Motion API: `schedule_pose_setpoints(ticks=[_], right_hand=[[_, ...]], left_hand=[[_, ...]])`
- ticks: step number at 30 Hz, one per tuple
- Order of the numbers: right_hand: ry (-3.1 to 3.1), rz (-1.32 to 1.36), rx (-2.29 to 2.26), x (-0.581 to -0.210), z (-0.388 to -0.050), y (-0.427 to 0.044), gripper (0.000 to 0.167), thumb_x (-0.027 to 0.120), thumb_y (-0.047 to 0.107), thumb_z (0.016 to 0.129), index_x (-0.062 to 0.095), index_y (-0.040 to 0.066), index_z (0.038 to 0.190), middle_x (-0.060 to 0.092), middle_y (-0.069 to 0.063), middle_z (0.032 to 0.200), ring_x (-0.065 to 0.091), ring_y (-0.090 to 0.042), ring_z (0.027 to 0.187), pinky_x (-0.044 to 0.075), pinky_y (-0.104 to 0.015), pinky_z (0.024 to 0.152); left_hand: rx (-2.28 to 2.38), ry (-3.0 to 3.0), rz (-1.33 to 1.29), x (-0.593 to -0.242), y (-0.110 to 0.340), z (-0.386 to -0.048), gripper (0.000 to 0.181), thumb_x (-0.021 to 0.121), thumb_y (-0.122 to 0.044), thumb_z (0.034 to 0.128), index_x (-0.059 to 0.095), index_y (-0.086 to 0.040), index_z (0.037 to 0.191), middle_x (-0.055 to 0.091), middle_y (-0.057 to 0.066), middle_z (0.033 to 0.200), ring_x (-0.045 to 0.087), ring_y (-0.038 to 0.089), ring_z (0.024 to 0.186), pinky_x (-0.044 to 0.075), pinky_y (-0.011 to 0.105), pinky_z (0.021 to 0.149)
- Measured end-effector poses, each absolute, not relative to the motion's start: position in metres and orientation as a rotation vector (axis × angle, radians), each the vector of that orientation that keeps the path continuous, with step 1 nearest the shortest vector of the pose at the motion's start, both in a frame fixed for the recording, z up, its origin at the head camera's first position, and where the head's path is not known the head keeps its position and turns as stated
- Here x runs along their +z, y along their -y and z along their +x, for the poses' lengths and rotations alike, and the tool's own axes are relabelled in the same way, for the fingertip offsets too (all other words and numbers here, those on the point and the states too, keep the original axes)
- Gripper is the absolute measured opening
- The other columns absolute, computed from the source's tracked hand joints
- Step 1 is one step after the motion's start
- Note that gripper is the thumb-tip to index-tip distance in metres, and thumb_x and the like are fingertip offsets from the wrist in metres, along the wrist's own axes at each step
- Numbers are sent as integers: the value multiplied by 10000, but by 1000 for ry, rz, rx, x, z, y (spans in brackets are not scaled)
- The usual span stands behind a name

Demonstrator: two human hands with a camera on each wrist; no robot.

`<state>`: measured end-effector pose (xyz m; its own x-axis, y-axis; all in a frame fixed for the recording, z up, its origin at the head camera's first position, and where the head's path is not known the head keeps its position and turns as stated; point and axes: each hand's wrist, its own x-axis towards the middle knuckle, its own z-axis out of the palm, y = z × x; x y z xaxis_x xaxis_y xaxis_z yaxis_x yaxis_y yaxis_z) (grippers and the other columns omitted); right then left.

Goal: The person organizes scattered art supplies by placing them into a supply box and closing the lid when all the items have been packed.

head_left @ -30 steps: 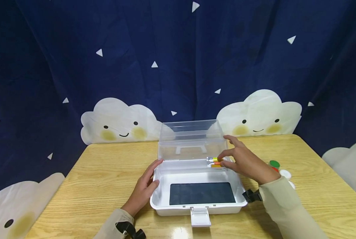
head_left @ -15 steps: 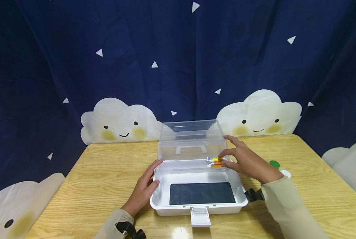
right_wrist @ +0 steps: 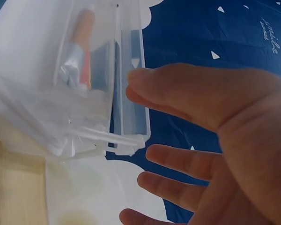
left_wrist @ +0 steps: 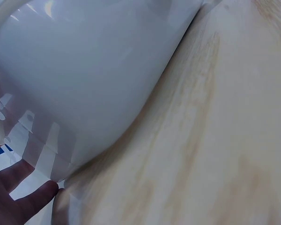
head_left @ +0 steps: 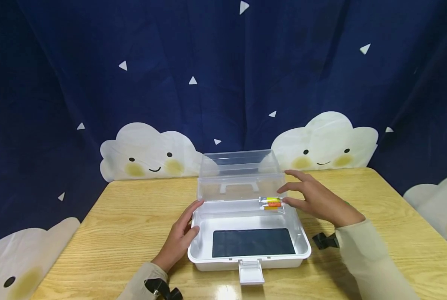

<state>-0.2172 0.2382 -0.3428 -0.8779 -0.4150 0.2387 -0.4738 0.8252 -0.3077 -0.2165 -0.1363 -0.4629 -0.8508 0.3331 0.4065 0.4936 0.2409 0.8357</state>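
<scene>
A white plastic box (head_left: 204, 262) stands on the table with its clear lid (head_left: 242, 166) raised. A small clear packet with yellow and orange tube-like pieces (head_left: 271, 203) lies at the right end of the box's rear tray (head_left: 230, 207); their exact kind is unclear. My right hand (head_left: 315, 200) hovers just right of this packet, fingers spread and nothing in them. My left hand (head_left: 180, 235) rests against the box's left side, thumb by the rim. In the left wrist view, fingertips (left_wrist: 44, 192) touch the outer wall. A flat dark rectangle (head_left: 253, 243) covers much of the box floor.
A white latch (head_left: 251, 273) hangs down at the box's front. Behind my right wrist only a sliver of something green (head_left: 348, 203) shows. The wooden table (head_left: 133, 221) extends to both sides, and a dark blue curtain (head_left: 163, 100) hangs behind it.
My right hand has come away from the packet, moving to the right with its fingers apart. The packet stays in the tray. My left hand keeps its place on the box.
</scene>
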Motion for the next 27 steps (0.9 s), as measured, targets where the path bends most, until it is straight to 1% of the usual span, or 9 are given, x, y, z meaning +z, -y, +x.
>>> schedule_pose_setpoints(ticks=[4, 10, 12, 16, 18, 22, 27], right_hand=[[2850, 675, 553, -339, -216, -244, 237, 729, 195, 854, 733, 175, 1090, 406, -218, 1445, 379, -467, 1289, 357, -642, 981], [2837, 656, 551, -332, -213, -255, 271, 719, 194, 864, 712, 148, 1130, 419, -242, 1422, 394, -491, 1265, 361, -660, 959], [2847, 632, 562, -330, -213, -259, 281, 717, 199, 865, 705, 143, 1140, 417, -252, 1419, 396, -499, 1260, 357, -667, 957], [2876, 577, 590, -327, -212, -267, 308, 706, 258, 878, 691, 143, 1163, 402, -245, 1431, 384, -499, 1270, 342, -670, 970], [2882, 549, 609, -326, -211, -271, 323, 696, 299, 884, 685, 152, 1172, 396, -235, 1441, 372, -494, 1281, 335, -673, 974], [2869, 539, 657, -327, -209, -279, 320, 689, 326, 888, 683, 173, 1169, 409, -225, 1437, 358, -493, 1291, 326, -679, 974], [2848, 537, 718, -331, -208, -289, 323, 683, 362, 887, 679, 201, 1168, 429, -197, 1432, 362, -464, 1304, 354, -662, 966]], left_hand=[[-1682, 2340, -811, -463, 136, -217, 712, 480, 105, 881, 374, -256, 1486, 307, -7, 1549, 384, 234, 1354, 450, 307, 964], [-1693, 2341, -809, -461, 135, -216, 707, 474, 121, 891, 372, -244, 1487, 304, -2, 1550, 378, 220, 1356, 454, 296, 952], [-1689, 2343, -810, -461, 134, -216, 705, 472, 134, 888, 370, -218, 1490, 303, 21, 1552, 379, 233, 1355, 457, 293, 944], [-1676, 2328, -843, -462, 133, -218, 686, 462, 158, 878, 357, -127, 1494, 296, 112, 1550, 379, 315, 1346, 462, 297, 934], [-1676, 2329, -851, -462, 133, -218, 686, 463, 154, 879, 354, -129, 1495, 290, 113, 1553, 377, 321, 1348, 457, 291, 941], [-1689, 2327, -862, -462, 134, -217, 696, 476, 129, 891, 353, -186, 1499, 287, 59, 1560, 380, 286, 1353, 458, 293, 946], [-1721, 2298, -870, -461, 137, -216, 682, 476, 109, 897, 364, -202, 1494, 294, 37, 1556, 381, 282, 1353, 465, 300, 938]])
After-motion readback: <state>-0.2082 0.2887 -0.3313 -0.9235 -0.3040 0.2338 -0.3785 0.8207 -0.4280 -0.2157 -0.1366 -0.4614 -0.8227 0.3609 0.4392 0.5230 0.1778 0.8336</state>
